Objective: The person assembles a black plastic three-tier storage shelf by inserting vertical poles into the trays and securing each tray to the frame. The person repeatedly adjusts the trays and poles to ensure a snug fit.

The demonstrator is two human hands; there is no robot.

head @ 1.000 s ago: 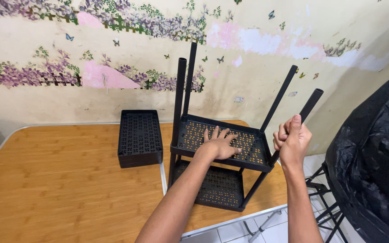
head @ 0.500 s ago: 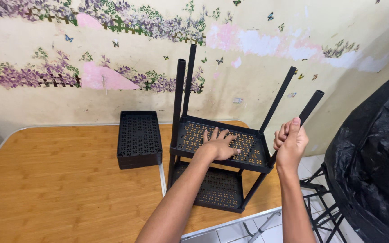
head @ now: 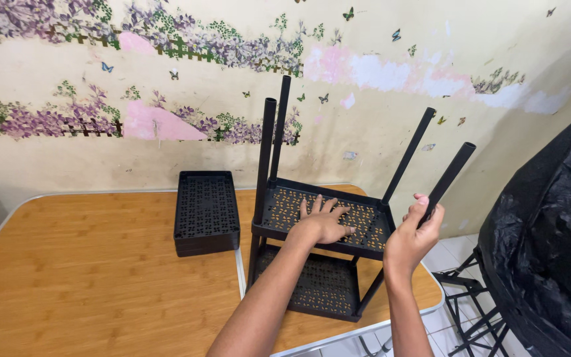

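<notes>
A black plastic rack stands on the wooden table (head: 100, 277), with four black poles rising from it. My left hand (head: 322, 223) lies flat, fingers spread, on the rack's upper perforated shelf (head: 368, 217). A lower perforated shelf (head: 325, 287) rests on the table beneath it. My right hand (head: 410, 238) is wrapped around the near right pole (head: 454, 168), just above the upper shelf's corner. That pole leans outward to the right.
A stack of spare black perforated shelves (head: 206, 208) lies on the table left of the rack. A large black plastic bag (head: 550, 244) fills the right side, with black folding metal legs (head: 464, 297) below it on the tiled floor. A floral-papered wall stands behind.
My right hand has slid down the near right pole toward the shelf corner. My left hand stays flat on the upper shelf.
</notes>
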